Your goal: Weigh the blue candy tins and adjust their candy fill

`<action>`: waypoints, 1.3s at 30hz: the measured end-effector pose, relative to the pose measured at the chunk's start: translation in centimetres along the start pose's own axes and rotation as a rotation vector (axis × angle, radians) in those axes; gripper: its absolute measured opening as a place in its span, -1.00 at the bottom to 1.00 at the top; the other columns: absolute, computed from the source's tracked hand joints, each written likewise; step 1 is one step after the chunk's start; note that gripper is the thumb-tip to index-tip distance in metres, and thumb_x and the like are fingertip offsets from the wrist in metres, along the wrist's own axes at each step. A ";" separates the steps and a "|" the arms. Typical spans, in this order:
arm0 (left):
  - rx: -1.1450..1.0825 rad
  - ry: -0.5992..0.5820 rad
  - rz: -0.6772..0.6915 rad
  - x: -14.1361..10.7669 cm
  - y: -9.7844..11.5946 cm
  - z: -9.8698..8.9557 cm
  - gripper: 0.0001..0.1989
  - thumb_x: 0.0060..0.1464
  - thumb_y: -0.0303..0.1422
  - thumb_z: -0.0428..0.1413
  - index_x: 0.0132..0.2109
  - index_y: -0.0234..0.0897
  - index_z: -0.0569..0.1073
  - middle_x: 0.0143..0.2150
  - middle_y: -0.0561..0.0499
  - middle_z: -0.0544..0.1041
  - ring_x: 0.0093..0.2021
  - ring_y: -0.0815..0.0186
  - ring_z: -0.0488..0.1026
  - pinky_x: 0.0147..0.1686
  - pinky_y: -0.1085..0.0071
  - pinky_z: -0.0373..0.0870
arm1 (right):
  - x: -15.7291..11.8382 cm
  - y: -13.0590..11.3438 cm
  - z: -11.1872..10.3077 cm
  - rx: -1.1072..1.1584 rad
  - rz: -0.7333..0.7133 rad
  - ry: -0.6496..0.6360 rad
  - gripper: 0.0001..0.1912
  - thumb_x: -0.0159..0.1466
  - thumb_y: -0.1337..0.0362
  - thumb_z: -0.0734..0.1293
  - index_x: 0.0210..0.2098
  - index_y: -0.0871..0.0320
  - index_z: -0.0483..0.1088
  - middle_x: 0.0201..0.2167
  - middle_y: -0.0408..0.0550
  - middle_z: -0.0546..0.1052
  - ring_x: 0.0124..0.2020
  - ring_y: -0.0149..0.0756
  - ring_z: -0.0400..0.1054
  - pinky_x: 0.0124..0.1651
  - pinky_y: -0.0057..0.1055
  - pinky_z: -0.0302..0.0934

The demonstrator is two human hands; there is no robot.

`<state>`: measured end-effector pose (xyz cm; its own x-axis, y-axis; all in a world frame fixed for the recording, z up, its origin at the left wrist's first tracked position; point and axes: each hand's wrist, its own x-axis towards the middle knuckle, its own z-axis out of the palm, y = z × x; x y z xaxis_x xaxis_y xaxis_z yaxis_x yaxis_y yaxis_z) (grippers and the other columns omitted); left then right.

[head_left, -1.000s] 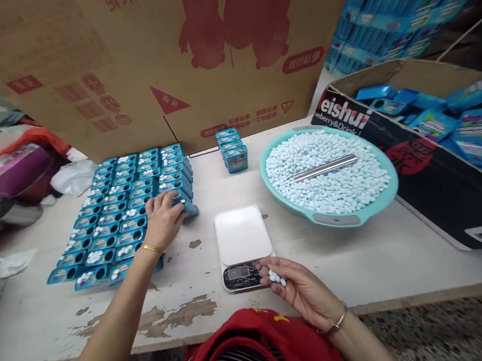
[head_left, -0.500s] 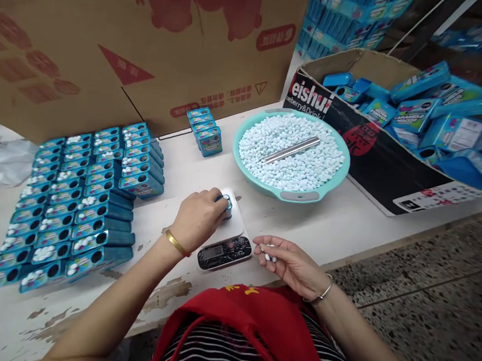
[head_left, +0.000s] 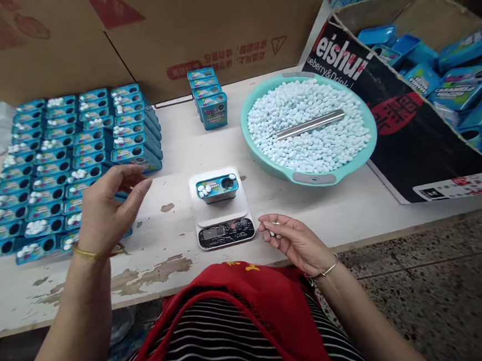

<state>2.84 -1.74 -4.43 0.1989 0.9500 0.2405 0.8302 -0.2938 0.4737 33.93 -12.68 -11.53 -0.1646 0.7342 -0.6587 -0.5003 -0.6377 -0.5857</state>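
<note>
My left hand [head_left: 111,209] hovers with thumb and fingers apart beside the packed rows of blue candy boxes [head_left: 51,182], covering part of the nearest ones. Nothing shows in its grasp. Close to the right side of a small digital scale [head_left: 211,217], my right hand [head_left: 297,240] pinches a few white candies [head_left: 276,230]. One blue candy box [head_left: 219,192] rests on the weighing plate, its round hole at the right and several candies on its top at the left. The scale's display seems to read 0.0.
A turquoise basin [head_left: 314,178] full of pale candies [head_left: 309,99] stands behind the scale, with a metal bar [head_left: 311,124] lying on them. To its right, a black-printed carton [head_left: 379,124] holds loose blue boxes. Several more boxes [head_left: 213,111] stand before a large cardboard box [head_left: 152,34].
My left hand has let go of the candy box on the scale and moved left to the rows of boxes. The right hand still holds candies beside the scale. The view has tilted downward.
</note>
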 end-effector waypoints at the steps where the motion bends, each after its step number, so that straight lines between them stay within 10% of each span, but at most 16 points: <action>1: -0.004 -0.014 -0.010 -0.4 -0.4 0.2 -0.76 0.17 -0.22 0.07 -0.05 -0.17 0.41 -0.24 0.05 0.51 -0.30 0.36 0.43 -0.23 0.31 0.42 | 0.1 -0.1 0.1 -0.004 -0.006 0.008 -0.76 0.07 0.27 0.48 -0.27 0.22 0.50 -0.36 -0.08 0.52 -0.45 -0.53 0.34 -0.45 -0.60 0.22; 18: -0.122 -0.202 0.386 0.6 1.7 2.4 -0.81 0.17 -0.35 0.10 -0.07 -0.27 0.40 -0.26 0.03 0.46 -0.29 0.43 0.39 -0.33 0.47 0.33 | 1.1 -3.8 4.0 -0.358 -0.302 0.018 -0.76 0.16 0.19 0.40 -0.23 0.21 0.44 -0.46 -0.11 0.50 -0.55 -0.50 0.25 -0.44 -0.43 0.19; 29: -0.140 -0.211 0.382 0.0 1.2 2.6 -0.84 0.17 -0.37 0.10 -0.09 -0.26 0.41 -0.29 0.04 0.46 -0.32 0.43 0.39 -0.35 0.49 0.33 | 3.3 -7.8 8.9 -1.097 -0.823 -0.093 -0.84 0.23 0.45 0.27 -0.22 0.19 0.44 -0.17 0.02 0.50 -0.17 -0.31 0.39 -0.09 -0.31 0.29; 39: -0.179 -0.218 0.369 -0.1 0.6 3.3 -0.83 0.17 -0.37 0.11 -0.08 -0.26 0.41 -0.29 0.03 0.46 -0.31 0.42 0.39 -0.33 0.47 0.33 | 3.5 -8.1 9.6 -1.294 -0.822 -0.108 -0.72 0.22 0.51 0.26 -0.09 0.20 0.42 -0.11 0.06 0.47 -0.07 -0.25 0.36 0.00 -0.28 0.26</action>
<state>5.02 -1.61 -6.99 0.5846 0.7731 0.2460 0.5845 -0.6116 0.5331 29.25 -2.73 -4.56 -0.3091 0.9500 0.0448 0.5673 0.2220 -0.7930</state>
